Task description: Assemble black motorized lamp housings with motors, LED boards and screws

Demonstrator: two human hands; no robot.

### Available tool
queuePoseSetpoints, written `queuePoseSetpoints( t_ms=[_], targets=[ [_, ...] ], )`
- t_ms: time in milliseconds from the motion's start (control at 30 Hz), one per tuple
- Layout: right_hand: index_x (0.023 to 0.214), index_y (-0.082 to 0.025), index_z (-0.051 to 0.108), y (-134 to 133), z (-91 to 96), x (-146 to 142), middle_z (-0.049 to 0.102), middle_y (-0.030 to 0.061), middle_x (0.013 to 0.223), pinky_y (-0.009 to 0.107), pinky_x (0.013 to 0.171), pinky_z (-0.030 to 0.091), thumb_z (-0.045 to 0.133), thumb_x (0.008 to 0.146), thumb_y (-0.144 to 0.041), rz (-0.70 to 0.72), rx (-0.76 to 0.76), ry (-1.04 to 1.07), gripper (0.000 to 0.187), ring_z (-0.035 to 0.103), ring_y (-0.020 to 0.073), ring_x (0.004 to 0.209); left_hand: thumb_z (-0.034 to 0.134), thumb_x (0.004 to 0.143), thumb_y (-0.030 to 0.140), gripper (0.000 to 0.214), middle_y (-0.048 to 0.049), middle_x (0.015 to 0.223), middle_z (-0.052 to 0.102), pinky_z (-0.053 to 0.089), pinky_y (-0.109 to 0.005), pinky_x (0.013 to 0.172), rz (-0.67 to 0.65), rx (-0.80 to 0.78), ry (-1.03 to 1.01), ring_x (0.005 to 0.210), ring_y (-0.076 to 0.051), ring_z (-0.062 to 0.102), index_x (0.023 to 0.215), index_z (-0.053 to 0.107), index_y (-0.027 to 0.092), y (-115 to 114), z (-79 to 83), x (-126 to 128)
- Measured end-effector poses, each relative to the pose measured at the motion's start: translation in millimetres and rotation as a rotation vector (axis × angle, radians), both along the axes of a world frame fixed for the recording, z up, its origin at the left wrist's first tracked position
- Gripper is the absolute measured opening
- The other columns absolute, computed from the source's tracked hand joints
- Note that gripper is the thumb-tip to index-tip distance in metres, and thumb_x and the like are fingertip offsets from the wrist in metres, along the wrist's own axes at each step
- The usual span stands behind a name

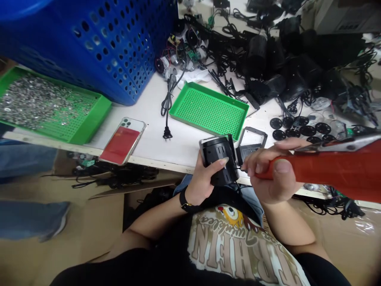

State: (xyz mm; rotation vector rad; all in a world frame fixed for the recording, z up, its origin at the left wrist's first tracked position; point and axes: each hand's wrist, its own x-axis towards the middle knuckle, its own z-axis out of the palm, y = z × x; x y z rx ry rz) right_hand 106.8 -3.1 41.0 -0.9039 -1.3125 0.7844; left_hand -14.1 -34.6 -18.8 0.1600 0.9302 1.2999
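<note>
My left hand point(202, 178) grips a black slotted cylindrical housing point(218, 159), perhaps a lamp body, with a metal rim at its top. My right hand point(268, 171) is wrapped around a thick red-handled power screwdriver point(324, 169), whose tip is hidden by my fingers close to the housing. A flat grey metal bracket point(252, 139) lies on the table just past the housing. A black cord point(238, 169) seems to run from the housing, though my hands partly hide it.
A white table edge point(149, 157) runs in front of me. On it are a green tray of small metal parts point(44, 105), an unfilled green tray point(209, 111), a phone point(122, 141) and a plugged cord point(166, 107). A blue perforated crate point(98, 43) and heaped black housings point(297, 67) stand behind.
</note>
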Motion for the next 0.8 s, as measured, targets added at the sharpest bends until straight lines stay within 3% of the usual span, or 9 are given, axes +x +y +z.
queuePoseSetpoints(
  t_ms=[200, 400, 600, 800],
  targets=[
    [0.091, -0.029, 0.048, 3.7, -6.1, 0.3, 0.041, -0.0113, 0.05, 0.026, 0.035, 0.044, 0.061, 0.095, -0.042, -0.018, 0.085, 0.127, 0.019, 0.042, 0.0114, 0.033, 0.09, 0.069, 0.031, 0.061, -0.0016, 0.094, 0.069, 0.059, -0.034, 0.069, -0.054, -0.009, 0.021, 0.077, -0.02, 0.068, 0.12, 0.056, 0.023, 3.4, 4.6, 3.3],
    [0.102, -0.024, 0.061, 8.0, -6.3, 2.5, 0.05, -0.0117, 0.053, 0.025, 0.034, 0.046, 0.067, 0.09, -0.033, 0.029, 0.137, 0.32, 0.015, 0.044, 0.0098, 0.032, 0.089, 0.071, 0.035, 0.056, -0.0038, 0.098, 0.067, 0.06, -0.035, 0.07, -0.087, 0.055, -0.001, 0.082, -0.02, 0.067, 0.117, 0.059, 0.02, 4.4, -2.5, 5.9],
    [0.101, -0.023, 0.064, 8.5, -14.6, 1.5, 0.053, -0.0099, 0.058, 0.022, 0.035, 0.045, 0.066, 0.091, -0.024, 0.146, 0.253, 0.291, 0.01, 0.051, 0.0097, 0.038, 0.091, 0.064, 0.033, 0.063, -0.0017, 0.095, 0.066, 0.058, -0.032, 0.07, -0.016, 0.03, 0.106, 0.08, -0.017, 0.065, 0.115, 0.057, 0.02, 7.0, 1.7, 6.6],
    [0.1, -0.024, 0.066, 7.5, -16.8, 5.8, 0.053, -0.0101, 0.056, 0.022, 0.036, 0.046, 0.067, 0.089, -0.025, 0.176, 0.232, 0.284, 0.011, 0.048, 0.009, 0.036, 0.09, 0.066, 0.036, 0.061, -0.0017, 0.09, 0.067, 0.055, -0.031, 0.063, -0.116, 0.008, 0.033, 0.072, -0.017, 0.065, 0.115, 0.057, 0.02, 7.4, 3.2, 8.2]
  ],
)
